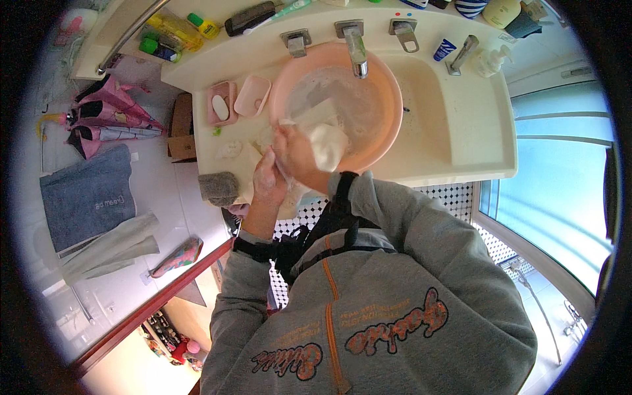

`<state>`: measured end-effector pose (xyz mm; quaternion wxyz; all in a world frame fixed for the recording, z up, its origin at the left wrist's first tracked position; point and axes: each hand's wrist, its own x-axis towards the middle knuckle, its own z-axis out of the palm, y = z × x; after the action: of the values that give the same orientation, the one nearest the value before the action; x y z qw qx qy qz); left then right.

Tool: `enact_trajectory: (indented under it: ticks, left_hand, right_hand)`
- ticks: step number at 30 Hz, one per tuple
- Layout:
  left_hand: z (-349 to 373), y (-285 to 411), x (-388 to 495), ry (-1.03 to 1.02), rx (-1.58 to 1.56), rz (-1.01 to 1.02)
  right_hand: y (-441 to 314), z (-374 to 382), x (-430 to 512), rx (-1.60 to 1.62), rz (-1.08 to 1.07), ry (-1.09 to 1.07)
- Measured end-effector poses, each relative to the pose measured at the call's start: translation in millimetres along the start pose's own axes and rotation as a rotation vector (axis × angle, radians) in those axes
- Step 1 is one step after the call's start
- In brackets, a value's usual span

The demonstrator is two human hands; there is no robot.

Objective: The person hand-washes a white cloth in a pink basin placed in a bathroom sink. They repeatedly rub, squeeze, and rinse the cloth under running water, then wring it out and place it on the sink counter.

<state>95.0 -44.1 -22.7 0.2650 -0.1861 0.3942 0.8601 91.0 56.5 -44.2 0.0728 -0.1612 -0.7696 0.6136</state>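
Observation:
My right hand (298, 152) grips a wet white cloth (327, 145) at the left rim of a pink plastic basin (393, 106). Part of the cloth bulges over the basin's near side and dips into the cloudy, sudsy water (363, 111). My left hand (269, 180), wet with some foam on it, is close against the right one and pinches more of the cloth. Some pale fabric hangs below the hands at the counter's front edge. The fingers overlap, so the exact grip is partly hidden. Above the basin juts a chrome faucet spout (356, 49).
A pink soap dish (213, 91) with a white soap bar (220, 107) and a pink tray (253, 96) sit left of the basin. Nearer lies a grey folded cloth (218, 188). Bottles (203, 25) line the back ledge; a pump bottle (489, 61) stands at right.

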Motion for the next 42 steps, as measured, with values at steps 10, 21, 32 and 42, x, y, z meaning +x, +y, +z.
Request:
enact_trajectory:
  ticks: [10, 21, 32, 42]
  left_hand:
    - [16, 6, 9, 0.041, 0.199, 0.046]
    - [18, 0, 59, 0.026, 0.993, -0.117]
    - [70, 69, 20, -0.149, 0.300, -0.031]
    - [95, 111, -23, -0.120, 0.926, 0.168]
  right_hand:
    - [-9, -18, 7, 0.838, 0.528, 0.037]
    - [97, -59, 27, 0.708, 0.198, -0.406]
    - [-7, -139, 36, 0.646, 0.342, -0.566]
    - [-79, -144, 50, 0.402, -0.166, -0.488]
